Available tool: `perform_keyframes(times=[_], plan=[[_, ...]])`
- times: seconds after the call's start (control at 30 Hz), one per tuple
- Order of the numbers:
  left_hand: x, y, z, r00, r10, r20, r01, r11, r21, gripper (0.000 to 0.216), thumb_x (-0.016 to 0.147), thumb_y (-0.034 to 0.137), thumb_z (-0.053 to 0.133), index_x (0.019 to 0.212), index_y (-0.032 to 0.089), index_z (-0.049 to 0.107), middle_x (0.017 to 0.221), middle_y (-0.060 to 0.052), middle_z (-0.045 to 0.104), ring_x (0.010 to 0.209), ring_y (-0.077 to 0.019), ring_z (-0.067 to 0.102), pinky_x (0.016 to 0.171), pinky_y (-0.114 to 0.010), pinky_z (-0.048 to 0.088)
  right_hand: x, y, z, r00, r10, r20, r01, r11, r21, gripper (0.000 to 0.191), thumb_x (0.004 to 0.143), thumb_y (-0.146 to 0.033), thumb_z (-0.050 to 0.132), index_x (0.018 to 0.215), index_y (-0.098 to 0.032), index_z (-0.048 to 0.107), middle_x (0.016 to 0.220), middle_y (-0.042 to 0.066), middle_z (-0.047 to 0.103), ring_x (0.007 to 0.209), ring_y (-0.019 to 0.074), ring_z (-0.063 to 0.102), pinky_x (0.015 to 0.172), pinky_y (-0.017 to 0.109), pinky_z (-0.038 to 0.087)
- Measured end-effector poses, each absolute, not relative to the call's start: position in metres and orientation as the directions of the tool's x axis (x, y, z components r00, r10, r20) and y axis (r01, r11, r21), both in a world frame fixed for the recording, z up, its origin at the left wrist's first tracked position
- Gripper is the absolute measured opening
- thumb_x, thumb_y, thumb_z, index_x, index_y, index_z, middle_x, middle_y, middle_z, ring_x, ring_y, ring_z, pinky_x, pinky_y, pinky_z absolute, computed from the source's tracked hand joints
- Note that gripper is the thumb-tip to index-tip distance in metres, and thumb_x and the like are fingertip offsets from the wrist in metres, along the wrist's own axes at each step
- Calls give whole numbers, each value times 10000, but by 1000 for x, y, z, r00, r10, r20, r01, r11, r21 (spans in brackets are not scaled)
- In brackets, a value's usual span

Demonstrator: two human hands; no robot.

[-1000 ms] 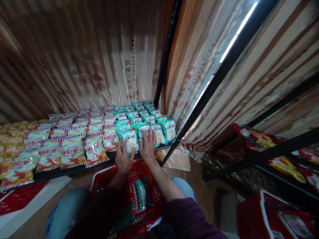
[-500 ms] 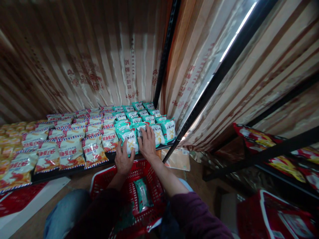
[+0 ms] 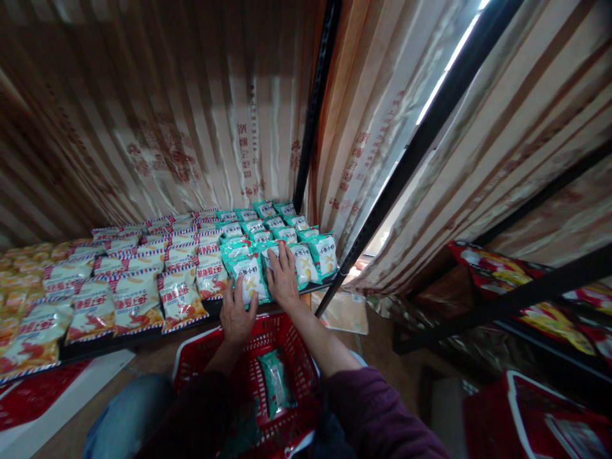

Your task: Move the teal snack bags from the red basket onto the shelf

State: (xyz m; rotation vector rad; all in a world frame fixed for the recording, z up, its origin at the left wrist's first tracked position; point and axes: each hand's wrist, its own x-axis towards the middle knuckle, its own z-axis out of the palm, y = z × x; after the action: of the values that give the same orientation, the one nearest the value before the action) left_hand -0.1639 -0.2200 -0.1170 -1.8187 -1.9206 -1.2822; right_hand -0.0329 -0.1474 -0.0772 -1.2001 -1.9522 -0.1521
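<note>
Teal-and-white snack bags [image 3: 275,222] stand in rows at the right end of a low black shelf [image 3: 143,334]. My left hand [image 3: 238,312], fingers spread, touches the lower front of a teal snack bag [image 3: 248,278] in the front row. Beside it, my right hand [image 3: 283,273] lies with fingers stretched over the neighbouring teal bag, covering much of its face. Below both forearms is a red plastic basket [image 3: 263,326], and one teal snack bag [image 3: 277,382] lies inside it.
White-and-orange snack bags [image 3: 136,299] fill the shelf's middle, with small yellow packs [image 3: 14,274] at far left. A black upright post [image 3: 382,210] rises at the shelf's right end. More red-and-yellow bags [image 3: 507,280] sit on the right rack, above another red basket [image 3: 492,414].
Both hands stay on nearly the same teal bags, with only slight finger movement. The whole view has shifted a little.
</note>
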Motion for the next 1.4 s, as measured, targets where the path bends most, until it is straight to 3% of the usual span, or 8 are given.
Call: perform_keyframes(times=[0.23, 0.5, 0.73, 0.83, 1.07, 1.4], plan=[[-165, -219, -117, -259, 713, 651, 858, -139, 494, 565, 868, 368, 511, 1384, 171, 395, 1299, -159, 497, 1213, -274, 496, 952, -384, 469, -20, -138, -77, -267, 660, 702, 755, 596, -274, 520, 810, -82, 439, 1329, -116, 455, 1541, 116, 211, 1419, 272, 121, 1094, 519, 323], [-160, -216, -113, -171, 646, 744, 913, -180, 366, 529, 833, 341, 551, 1316, 140, 469, 1298, -192, 471, 1211, -311, 473, 965, -445, 435, -16, -149, -66, -277, 722, 635, 850, 492, -189, 511, 847, -223, 504, 1353, -180, 448, 1468, 112, 383, 1408, 287, 190, 1070, 512, 279], [-163, -208, -114, -128, 615, 778, 919, -221, 326, 552, 813, 321, 559, 1313, 115, 443, 1362, -221, 415, 1291, -336, 377, 1031, -504, 339, -4, -160, -62, -257, 702, 664, 876, 459, -146, 520, 867, -379, 524, 1351, -203, 453, 1508, 110, 311, 1420, 301, 160, 1102, 512, 205], [-164, -207, -115, -99, 596, 797, 911, -268, 314, 590, 819, 297, 551, 1355, 113, 387, 1391, -222, 399, 1334, -327, 335, 1057, -510, 313, 8, -161, -68, -211, 703, 679, 890, 425, -163, 520, 881, -411, 510, 1356, -208, 448, 1512, 110, 301, 1414, 306, 175, 1088, 505, 239], [-168, -204, -110, -2, 618, 786, 915, -316, 251, 542, 827, 274, 541, 1344, 144, 447, 1517, -191, 220, 1391, -344, 245, 1082, -507, 302, 22, -151, -82, -211, 720, 661, 886, 427, -182, 511, 902, -425, 478, 1361, -200, 450, 1467, 124, 377, 1357, 280, 308, 1060, 463, 314], [-166, -199, -110, 37, 646, 762, 922, -316, 223, 557, 819, 347, 581, 1320, 132, 466, 1460, -212, 337, 1394, -341, 243, 1070, -513, 324, 26, -144, -89, -266, 687, 677, 826, 525, -208, 483, 899, -387, 480, 1337, -181, 471, 1388, 106, 479, 1331, 254, 343, 1080, 464, 320]])
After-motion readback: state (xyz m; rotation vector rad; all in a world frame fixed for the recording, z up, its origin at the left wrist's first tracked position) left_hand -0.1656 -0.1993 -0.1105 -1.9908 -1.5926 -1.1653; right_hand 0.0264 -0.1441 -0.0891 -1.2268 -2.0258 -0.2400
